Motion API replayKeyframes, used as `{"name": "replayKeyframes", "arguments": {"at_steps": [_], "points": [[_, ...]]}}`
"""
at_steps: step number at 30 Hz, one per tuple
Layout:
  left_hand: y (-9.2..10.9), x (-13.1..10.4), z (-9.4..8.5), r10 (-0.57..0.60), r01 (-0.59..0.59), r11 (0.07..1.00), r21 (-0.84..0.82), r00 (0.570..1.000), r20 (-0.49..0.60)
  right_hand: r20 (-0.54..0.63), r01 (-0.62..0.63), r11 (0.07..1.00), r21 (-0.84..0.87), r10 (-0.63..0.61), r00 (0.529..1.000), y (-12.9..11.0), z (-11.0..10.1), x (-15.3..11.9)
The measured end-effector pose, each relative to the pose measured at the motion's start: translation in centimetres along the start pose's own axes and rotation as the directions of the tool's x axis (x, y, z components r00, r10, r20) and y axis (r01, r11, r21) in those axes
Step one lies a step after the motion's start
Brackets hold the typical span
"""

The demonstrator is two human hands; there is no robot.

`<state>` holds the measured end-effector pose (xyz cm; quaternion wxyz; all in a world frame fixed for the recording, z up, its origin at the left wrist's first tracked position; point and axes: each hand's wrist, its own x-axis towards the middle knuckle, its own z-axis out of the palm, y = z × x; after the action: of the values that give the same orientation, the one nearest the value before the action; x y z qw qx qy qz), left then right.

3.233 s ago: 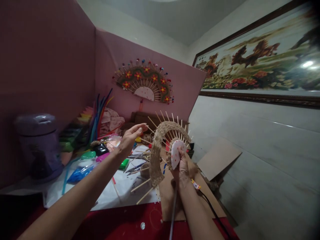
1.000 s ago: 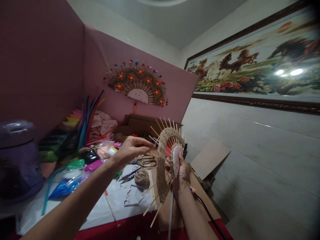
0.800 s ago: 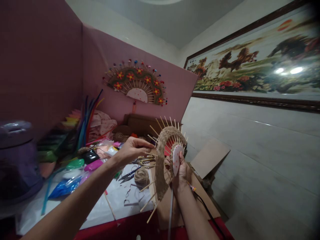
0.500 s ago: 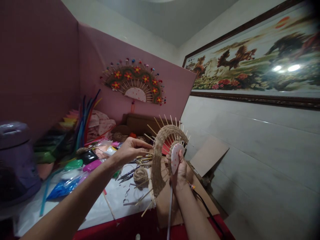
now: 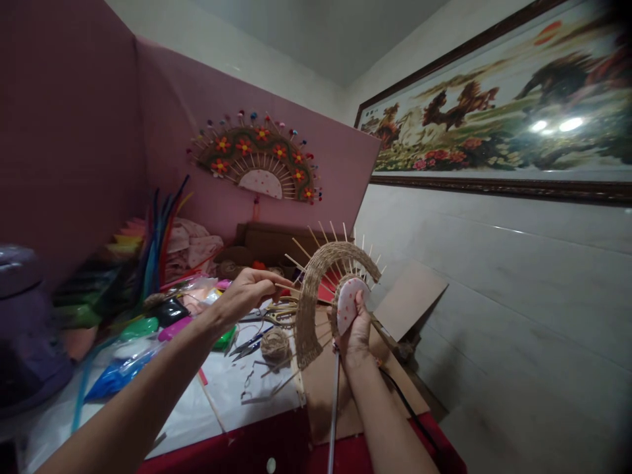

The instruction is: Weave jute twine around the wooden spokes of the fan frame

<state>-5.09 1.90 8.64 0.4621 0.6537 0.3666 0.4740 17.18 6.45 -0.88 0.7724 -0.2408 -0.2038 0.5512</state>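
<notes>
A half-round fan frame (image 5: 310, 296) of thin wooden sticks, with a wide woven twine band, stands tilted over the table. My right hand (image 5: 356, 339) grips its base, a white half-disc with reddish dots (image 5: 349, 304), thumb on the front. At the band's left edge my left hand (image 5: 254, 289) is closed on the end of one wooden stick (image 5: 286, 287). Stick tips stick out past the band all round. Below my left hand lie a ball of twine (image 5: 274, 343), dark snips (image 5: 249, 345) and scissors (image 5: 281, 309).
Bags of coloured clay (image 5: 116, 378) and a purple container (image 5: 29, 329) lie at the left. A finished flowered fan (image 5: 259, 158) hangs on the pink board. Cardboard (image 5: 323, 408) and a black cable (image 5: 409, 411) are beneath my right arm. A cardboard piece (image 5: 412, 299) leans at the wall.
The fan frame has turned slightly, its lower left end now higher. My left hand's fingers have closed in on a stick at the left edge. The whole view has shifted a little.
</notes>
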Motion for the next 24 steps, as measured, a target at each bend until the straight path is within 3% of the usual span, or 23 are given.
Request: {"name": "replayKeyframes", "arguments": {"at_steps": [3,7,11,14,18,24], "points": [[-0.4,0.3,-0.3,0.011,-0.01,1.0,0.021,0.999,-0.048,-0.025,-0.005,0.997,0.078,0.007,1.0,-0.3,0.3,-0.1],[-0.3,0.4,-0.5,0.063,-0.05,0.992,0.118,0.993,-0.104,-0.062,0.025,0.999,0.043,-0.022,0.998,-0.5,0.4,-0.1],[0.3,0.0,-0.6,0.178,-0.113,0.939,0.326,0.968,-0.178,-0.126,0.066,0.998,0.022,-0.063,0.99,-0.5,0.4,0.0],[0.5,-0.4,-0.6,0.275,-0.145,0.85,0.506,0.942,-0.192,-0.126,0.093,0.996,0.001,-0.092,0.988,-0.4,0.3,0.2],[0.0,-0.6,-0.4,0.408,-0.241,0.694,0.679,0.908,-0.094,-0.083,0.118,0.993,-0.019,-0.119,0.989,-0.2,0.2,0.3],[-0.5,-0.5,0.2,0.433,-0.252,0.452,0.856,0.901,0.036,-0.057,0.138,0.99,-0.019,-0.139,0.989,0.3,-0.2,0.6]]}}
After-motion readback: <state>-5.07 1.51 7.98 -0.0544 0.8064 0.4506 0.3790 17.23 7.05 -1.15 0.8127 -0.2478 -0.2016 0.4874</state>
